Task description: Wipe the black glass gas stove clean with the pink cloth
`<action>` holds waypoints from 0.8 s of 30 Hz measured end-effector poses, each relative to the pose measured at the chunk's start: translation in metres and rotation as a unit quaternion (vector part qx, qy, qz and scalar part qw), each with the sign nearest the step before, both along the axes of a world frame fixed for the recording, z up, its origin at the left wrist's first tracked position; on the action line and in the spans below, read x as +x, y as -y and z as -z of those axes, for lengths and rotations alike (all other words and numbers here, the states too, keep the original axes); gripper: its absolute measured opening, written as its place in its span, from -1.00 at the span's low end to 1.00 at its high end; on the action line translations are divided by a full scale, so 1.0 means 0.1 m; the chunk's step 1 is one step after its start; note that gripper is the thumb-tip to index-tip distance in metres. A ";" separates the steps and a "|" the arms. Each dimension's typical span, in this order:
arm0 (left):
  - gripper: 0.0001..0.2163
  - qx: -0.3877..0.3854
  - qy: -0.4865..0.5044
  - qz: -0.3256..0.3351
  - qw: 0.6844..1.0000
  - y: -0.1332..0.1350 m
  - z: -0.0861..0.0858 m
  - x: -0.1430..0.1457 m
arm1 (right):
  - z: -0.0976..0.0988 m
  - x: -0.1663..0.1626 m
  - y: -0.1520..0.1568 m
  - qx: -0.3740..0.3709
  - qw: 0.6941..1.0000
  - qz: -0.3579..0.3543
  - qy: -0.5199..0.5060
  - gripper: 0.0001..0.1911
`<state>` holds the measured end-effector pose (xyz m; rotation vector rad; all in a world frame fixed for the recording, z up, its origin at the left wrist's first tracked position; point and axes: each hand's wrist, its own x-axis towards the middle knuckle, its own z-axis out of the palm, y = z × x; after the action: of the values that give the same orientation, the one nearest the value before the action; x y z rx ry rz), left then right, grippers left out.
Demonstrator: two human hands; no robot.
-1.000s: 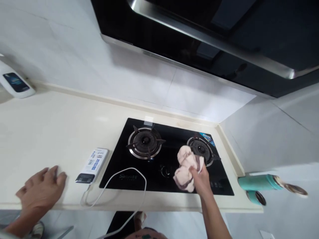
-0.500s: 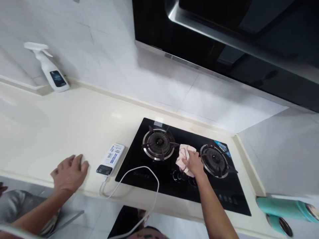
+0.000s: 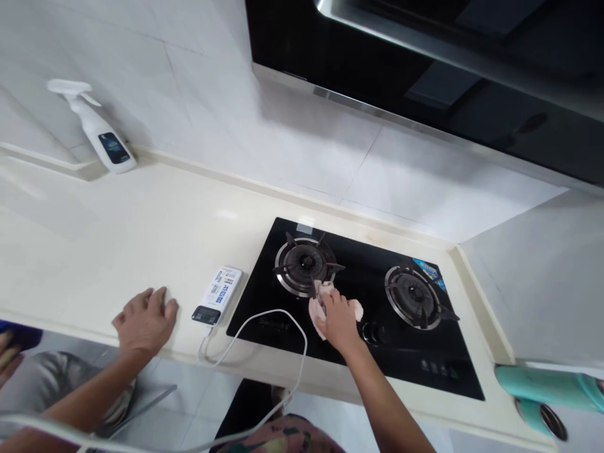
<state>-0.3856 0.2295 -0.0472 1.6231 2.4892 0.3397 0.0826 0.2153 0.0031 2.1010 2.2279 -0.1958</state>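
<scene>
My right hand [image 3: 340,319] presses a pale pink cloth [image 3: 318,318] onto the black glass gas stove [image 3: 292,327]. Its fingers are closed over the cloth, just in front of the left burner [image 3: 306,267]. Part of the cloth sticks out on both sides of the hand and partly covers the knob area. The right burner [image 3: 415,296] lies to the right of that hand. Flat on the cream countertop [image 3: 94,251], near its front edge, rests my left hand [image 3: 147,321], fingers apart and holding nothing.
Between my left hand and the stove lies a white power bank [image 3: 218,296] with a white cable [image 3: 283,313] looping over the stove's front. A white spray bottle [image 3: 101,135] stands at the back left. A black range hood [image 3: 425,82] hangs above. Teal cylinders [image 3: 542,385] sit at right. Another person's hand [image 3: 7,358] shows at far left.
My right hand and the cloth have moved left, from between the burners to the left burner's front edge. My left hand stays on the countertop. The view has shifted slightly.
</scene>
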 end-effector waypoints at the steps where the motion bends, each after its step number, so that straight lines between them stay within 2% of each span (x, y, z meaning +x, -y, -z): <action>1: -0.45 0.002 0.002 0.000 1.000 0.00 0.00 0.00 | 0.01 -0.03 0.07 0.008 1.000 -0.029 -0.003 -0.46; 6: -0.46 0.018 0.003 0.011 1.000 0.03 0.00 0.02 | 0.05 -0.11 0.28 0.036 0.994 -0.095 -0.033 -0.65; 9: -0.46 0.025 0.006 0.014 1.000 0.05 -0.01 0.02 | 0.04 -0.23 0.26 0.013 0.992 -0.112 -0.052 -0.59; 12: -0.46 0.023 0.016 0.011 1.000 0.05 -0.02 0.03 | 0.01 -0.54 0.17 -0.039 0.988 -0.123 -0.086 -0.49; 14: -0.45 0.026 0.020 0.011 0.999 0.05 -0.04 0.03 | -0.02 -0.82 0.11 -0.049 0.982 -0.139 -0.122 -0.47; 17: -0.42 0.024 0.012 0.010 1.000 0.05 -0.05 0.03 | -0.05 -1.24 0.05 -0.003 0.969 -0.188 -0.162 -0.47; 19: -0.39 0.010 0.006 0.006 1.000 0.04 -0.06 0.03 | -0.06 -1.43 0.04 0.024 0.958 -0.234 -0.162 -0.40; 22: -0.35 -0.012 -0.003 -0.003 1.000 0.01 -0.07 0.02 | -0.03 -1.49 0.08 0.033 0.947 -0.274 -0.165 -0.35; 24: -0.34 -0.015 -0.006 -0.006 1.000 -0.01 -0.08 0.02 | 0.01 -1.38 0.13 0.033 0.950 -0.253 -0.182 -0.39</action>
<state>-0.3834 0.2302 -0.0394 1.6036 2.5021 0.2950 -0.0552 0.2020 0.0023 1.5350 2.9339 -0.5105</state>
